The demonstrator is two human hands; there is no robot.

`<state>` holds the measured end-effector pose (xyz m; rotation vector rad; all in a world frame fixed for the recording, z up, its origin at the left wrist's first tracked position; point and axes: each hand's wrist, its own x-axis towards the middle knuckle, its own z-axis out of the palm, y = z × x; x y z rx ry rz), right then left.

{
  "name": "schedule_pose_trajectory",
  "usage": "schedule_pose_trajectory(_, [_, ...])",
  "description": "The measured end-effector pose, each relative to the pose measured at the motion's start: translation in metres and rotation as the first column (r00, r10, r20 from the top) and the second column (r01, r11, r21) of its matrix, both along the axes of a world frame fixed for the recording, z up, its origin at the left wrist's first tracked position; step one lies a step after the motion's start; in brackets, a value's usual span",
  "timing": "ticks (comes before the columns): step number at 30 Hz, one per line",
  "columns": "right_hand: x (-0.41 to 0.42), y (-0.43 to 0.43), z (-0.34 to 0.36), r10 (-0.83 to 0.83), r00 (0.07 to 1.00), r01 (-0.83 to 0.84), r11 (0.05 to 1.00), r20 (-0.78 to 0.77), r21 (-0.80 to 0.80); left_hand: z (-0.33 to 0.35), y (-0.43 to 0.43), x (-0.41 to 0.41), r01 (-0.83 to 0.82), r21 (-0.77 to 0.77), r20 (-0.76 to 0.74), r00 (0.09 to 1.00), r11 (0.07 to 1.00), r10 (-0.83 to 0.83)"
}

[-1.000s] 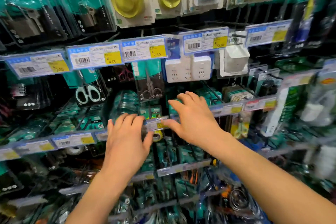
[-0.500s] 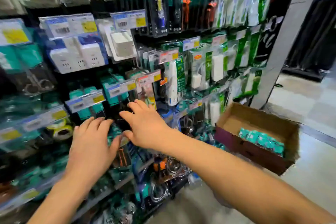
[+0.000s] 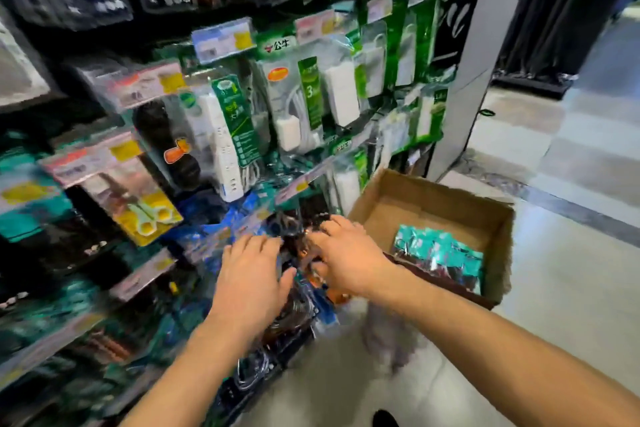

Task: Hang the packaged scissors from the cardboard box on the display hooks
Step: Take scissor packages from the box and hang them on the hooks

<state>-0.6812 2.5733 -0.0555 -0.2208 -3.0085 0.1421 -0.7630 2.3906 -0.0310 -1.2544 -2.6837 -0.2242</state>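
An open cardboard box (image 3: 433, 198) stands on the floor at the right end of the display rack. Teal packaged scissors (image 3: 440, 253) lie in a pile inside it. My left hand (image 3: 251, 274) hovers with spread fingers in front of the lower hooks, holding nothing. My right hand (image 3: 346, 253) is beside it, fingers relaxed, just left of the box's near corner, empty as far as the blur lets me see. One pack of yellow-handled scissors (image 3: 138, 204) hangs on the display hooks (image 3: 301, 184) at the left.
Packaged power strips (image 3: 228, 146) and white chargers (image 3: 343, 94) hang above my hands behind price tags (image 3: 221, 40). A grey pillar (image 3: 474, 45) ends the rack on the right. Pale tiled floor (image 3: 568, 288) lies beyond the box. My shoe tip (image 3: 384, 419) shows at the bottom.
My view has swung right and down from the scissor hooks toward the box. Both hands left the price rail and moved rightward, lower on the rack, near the box.
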Motion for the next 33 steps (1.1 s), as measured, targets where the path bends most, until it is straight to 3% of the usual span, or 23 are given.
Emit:
schedule_pose_trajectory(3, [0.004, 0.088, -0.036, -0.101, 0.993, 0.105, 0.993, 0.058, -0.062, -0.031, 0.084, -0.005, 0.069, -0.02, 0.089, 0.994, 0.997, -0.067])
schedule_pose_trajectory(9, [0.026, 0.23, -0.092, -0.277, 0.871, 0.319, 0.947, 0.406, -0.036, -0.084, 0.225, -0.005, 0.203, -0.132, 0.261, 0.951, 0.97, -0.164])
schedule_pose_trajectory(15, [0.014, 0.302, -0.122, -0.266, 0.796, 0.346, 0.937, 0.544, -0.048, -0.121, 0.312, -0.009, 0.265, -0.336, 0.422, 0.9, 0.904, -0.106])
schedule_pose_trajectory(19, [0.004, 0.329, -0.146, -0.295, 0.772, 0.428, 0.896, 0.563, -0.116, -0.157, 0.346, -0.018, 0.234, -0.378, 0.574, 0.819, 0.896, 0.029])
schedule_pose_trajectory(25, [-0.006, 0.353, -0.188, -0.323, 0.717, 0.587, 0.758, 0.618, -0.284, -0.211, 0.381, -0.021, 0.042, -0.383, 0.767, 0.572, 0.923, 0.292])
schedule_pose_trajectory(33, [-0.031, 0.365, -0.201, -0.366, 0.647, 0.696, 0.642, 0.669, -0.322, -0.237, 0.391, -0.015, -0.111, -0.406, 0.757, 0.515, 0.907, 0.402])
